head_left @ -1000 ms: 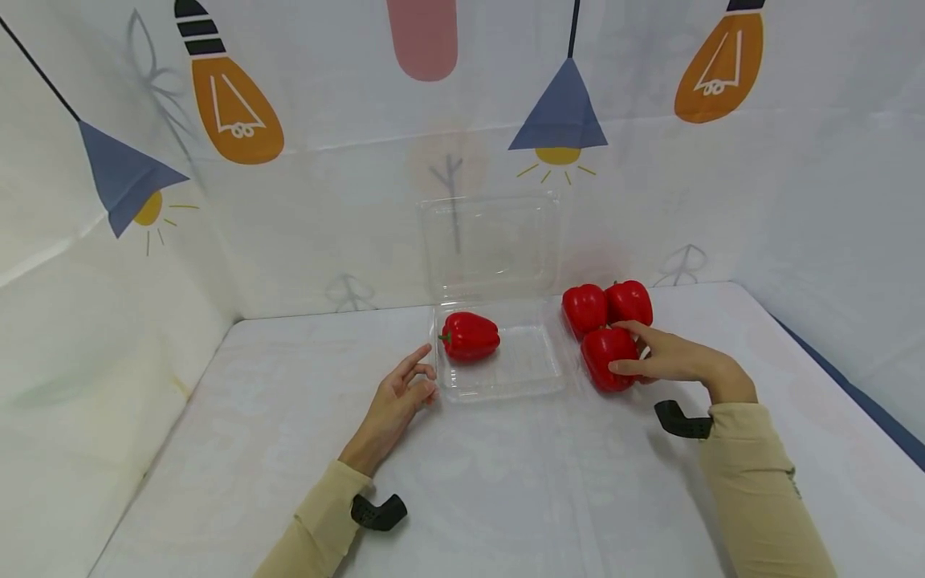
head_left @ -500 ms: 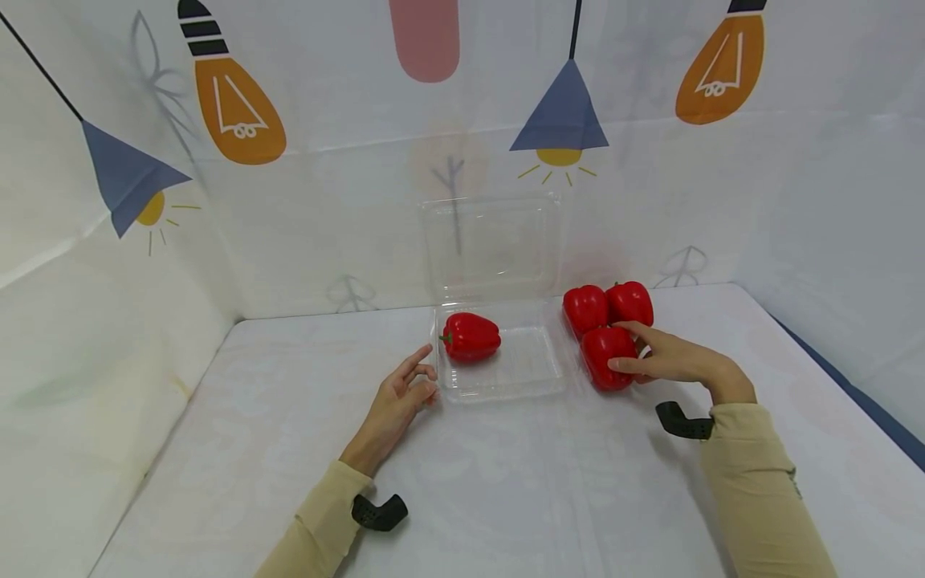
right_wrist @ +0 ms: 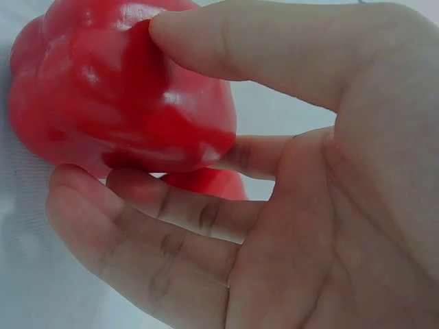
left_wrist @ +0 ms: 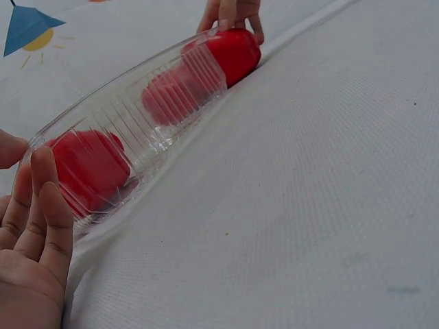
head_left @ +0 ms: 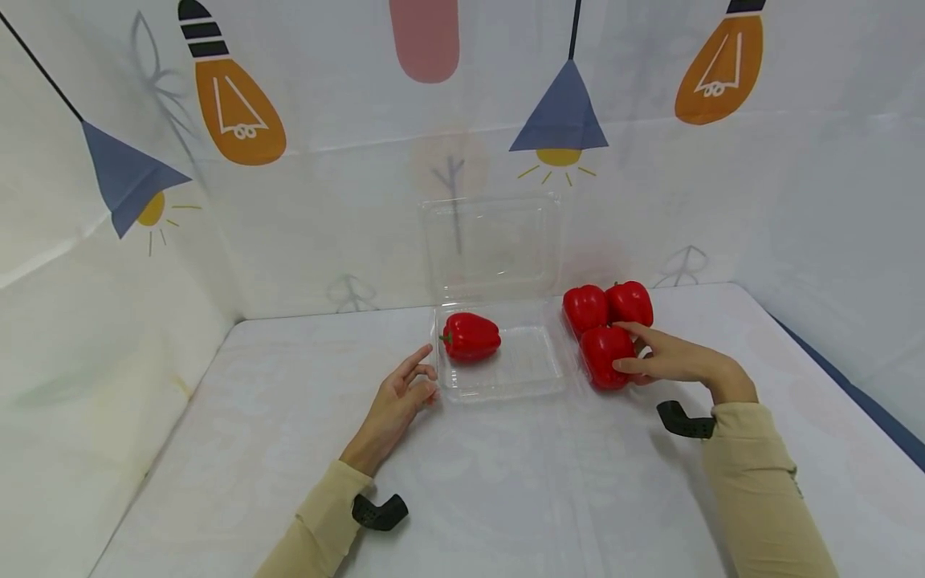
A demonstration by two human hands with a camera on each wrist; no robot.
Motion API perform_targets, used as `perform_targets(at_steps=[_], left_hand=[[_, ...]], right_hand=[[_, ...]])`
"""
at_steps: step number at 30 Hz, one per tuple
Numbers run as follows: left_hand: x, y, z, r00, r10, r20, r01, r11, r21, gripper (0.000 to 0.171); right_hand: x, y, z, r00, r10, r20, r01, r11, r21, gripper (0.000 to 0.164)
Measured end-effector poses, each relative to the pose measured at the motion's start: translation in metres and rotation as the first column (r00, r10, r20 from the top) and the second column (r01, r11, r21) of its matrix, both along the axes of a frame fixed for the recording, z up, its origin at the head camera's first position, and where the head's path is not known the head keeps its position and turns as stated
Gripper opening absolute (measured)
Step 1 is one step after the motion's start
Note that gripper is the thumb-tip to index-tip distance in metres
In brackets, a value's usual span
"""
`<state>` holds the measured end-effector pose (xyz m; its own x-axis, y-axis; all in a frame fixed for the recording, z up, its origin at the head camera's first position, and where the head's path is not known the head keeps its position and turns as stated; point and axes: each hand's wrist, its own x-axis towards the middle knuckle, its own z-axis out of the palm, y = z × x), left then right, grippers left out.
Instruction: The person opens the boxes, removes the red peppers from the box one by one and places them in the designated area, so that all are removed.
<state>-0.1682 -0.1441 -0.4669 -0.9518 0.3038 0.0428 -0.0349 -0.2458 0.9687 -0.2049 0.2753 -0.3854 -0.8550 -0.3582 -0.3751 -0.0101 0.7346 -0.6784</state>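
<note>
A clear plastic clamshell container [head_left: 531,387] stands on the table with its lid [head_left: 495,245] raised at the back. One red bell pepper [head_left: 471,337] lies on its side in the container's left part, its green stem toward the left. My left hand [head_left: 390,411] is at the container's left wall, fingertips touching it, fingers relaxed. To the right of the container, my right hand [head_left: 672,357] holds another red bell pepper [head_left: 604,357] between thumb [right_wrist: 219,34] and fingers. This pepper is at table level; whether it touches the table is hard to tell.
Two more red bell peppers, one on the left [head_left: 584,309] and one on the right [head_left: 631,302], sit just behind the held one. A white cloth covers the table [head_left: 506,482]. Behind it hangs a white curtain [head_left: 325,217] printed with lamps and bulbs.
My right thumb has shifted slightly to the right on the pepper. The left hand, the container and the other peppers look unmoved.
</note>
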Motion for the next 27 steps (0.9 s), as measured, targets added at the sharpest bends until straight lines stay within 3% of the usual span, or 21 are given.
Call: perform_targets(at_steps=[27], left_hand=[[0.001,0.0001,0.0005,1.0,0.0,0.0,0.0,1.0,0.015,0.062]], right_hand=[[0.0005,0.0037,0.0009,0.996,0.007,-0.084,-0.006,1.0,0.015,0.087]])
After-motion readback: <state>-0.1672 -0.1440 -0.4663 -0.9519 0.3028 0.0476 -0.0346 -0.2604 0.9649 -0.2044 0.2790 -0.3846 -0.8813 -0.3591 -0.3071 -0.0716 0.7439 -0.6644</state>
